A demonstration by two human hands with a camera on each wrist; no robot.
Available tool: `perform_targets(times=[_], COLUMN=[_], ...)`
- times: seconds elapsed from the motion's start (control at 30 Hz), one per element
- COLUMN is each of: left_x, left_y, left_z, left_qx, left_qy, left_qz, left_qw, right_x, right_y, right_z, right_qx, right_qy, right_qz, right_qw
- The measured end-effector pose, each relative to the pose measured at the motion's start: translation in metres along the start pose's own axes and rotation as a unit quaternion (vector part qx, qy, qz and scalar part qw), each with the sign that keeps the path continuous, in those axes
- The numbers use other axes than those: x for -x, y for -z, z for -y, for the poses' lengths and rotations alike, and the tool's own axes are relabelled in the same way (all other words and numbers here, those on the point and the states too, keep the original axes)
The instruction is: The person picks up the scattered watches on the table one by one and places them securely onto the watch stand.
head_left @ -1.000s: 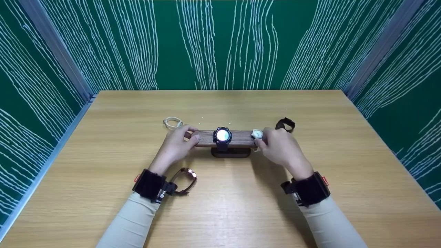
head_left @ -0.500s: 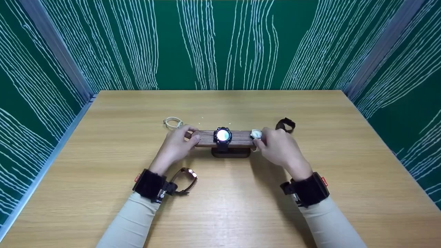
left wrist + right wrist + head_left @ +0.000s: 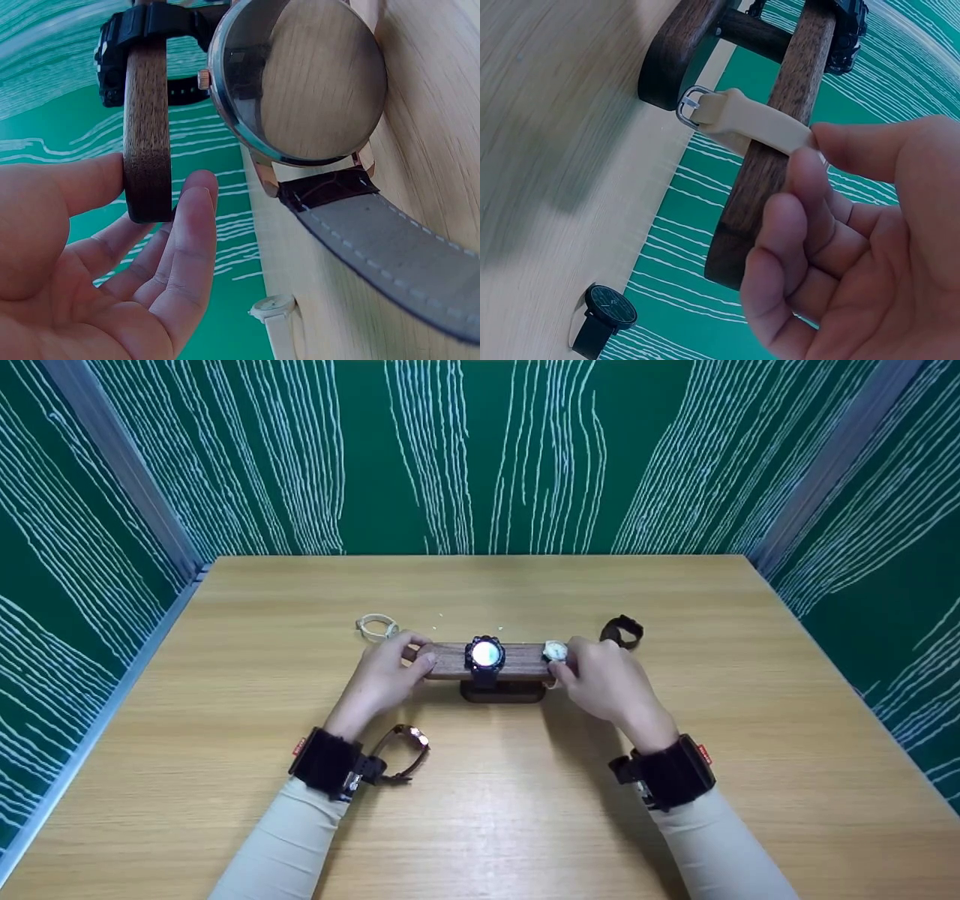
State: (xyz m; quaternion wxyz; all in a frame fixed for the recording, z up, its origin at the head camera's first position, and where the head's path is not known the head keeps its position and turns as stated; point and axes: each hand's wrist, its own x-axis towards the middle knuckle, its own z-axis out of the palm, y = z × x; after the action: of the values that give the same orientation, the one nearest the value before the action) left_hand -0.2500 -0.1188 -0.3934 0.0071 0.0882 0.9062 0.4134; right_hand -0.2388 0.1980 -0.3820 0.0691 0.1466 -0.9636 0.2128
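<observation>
A dark wooden watch stand has a flat bar on a low base. Around the bar's middle is a black digital watch with a bright face. My left hand pinches the bar's left end between thumb and fingers, as the left wrist view also shows. On the right part of the bar sits a small watch with a cream strap, buckled in a loop round the bar. My right hand pinches this strap between thumb and curled fingers; it partly covers the bar's right end in the head view.
A brown-strapped watch stands on the table beside my left wrist. Behind my left hand lies a white watch. A black watch lies behind my right hand. Green walls enclose the table.
My right hand has slid the cream-strapped watch slightly left along the bar. The left hand, the stand and the other watches have stayed put.
</observation>
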Motion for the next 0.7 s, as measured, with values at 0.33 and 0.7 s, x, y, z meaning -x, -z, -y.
perform_targets(times=[0.33, 0.7], left_x=[0.0, 0.0], left_y=[0.001, 0.0], left_z=[-0.001, 0.001], left_qx=[-0.001, 0.003], left_qy=[0.004, 0.0], left_qz=[0.0, -0.001], left_qw=[1.0, 1.0], right_x=[-0.001, -0.001], right_y=[-0.004, -0.014], right_z=[0.002, 0.007], right_qx=[0.01, 0.028], right_qy=[-0.001, 0.024], right_qz=[-0.006, -0.041], right_qw=[0.9999, 0.9985])
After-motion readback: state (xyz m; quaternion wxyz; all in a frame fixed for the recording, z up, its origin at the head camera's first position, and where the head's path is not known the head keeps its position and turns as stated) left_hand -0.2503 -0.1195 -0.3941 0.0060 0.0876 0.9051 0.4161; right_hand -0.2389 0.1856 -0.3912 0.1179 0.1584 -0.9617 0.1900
